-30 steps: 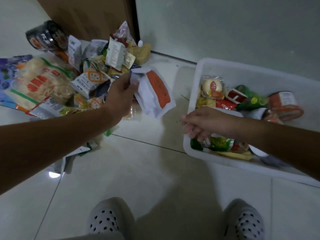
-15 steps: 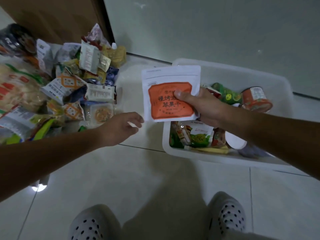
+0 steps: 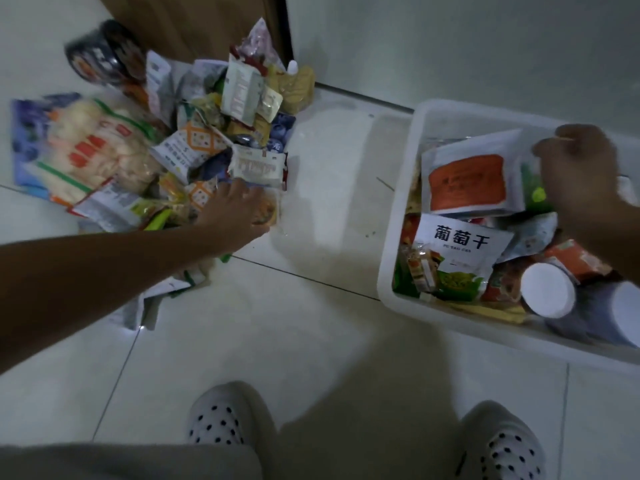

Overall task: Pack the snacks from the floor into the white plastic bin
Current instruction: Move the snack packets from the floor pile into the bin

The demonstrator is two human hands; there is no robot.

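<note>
The white plastic bin (image 3: pixel 398 216) stands on the floor at the right, holding several snacks. An orange-and-white pouch (image 3: pixel 467 178) lies tilted on top of them, above a white raisin bag (image 3: pixel 460 244). My right hand (image 3: pixel 581 174) hovers over the bin at the pouch's right edge with its fingers curled downward; whether it still grips the pouch is hidden. The snack pile (image 3: pixel 180 150) covers the floor at the left. My left hand (image 3: pixel 239 209) reaches into the pile's near right corner, fingers spread over a clear packet with a round orange snack (image 3: pixel 268 213).
A brown door (image 3: pixel 194 26) and a pale wall (image 3: pixel 450 46) stand behind the pile and bin. Bare tile floor (image 3: pixel 332 188) separates pile and bin. My two dotted slippers (image 3: pixel 221 420) are at the bottom. White-lidded cups (image 3: pixel 547 292) lie in the bin's near corner.
My right hand carried the orange-and-white pouch from in front of the bin down onto the snacks inside it. My left hand moved forward onto the clear packet at the pile's edge.
</note>
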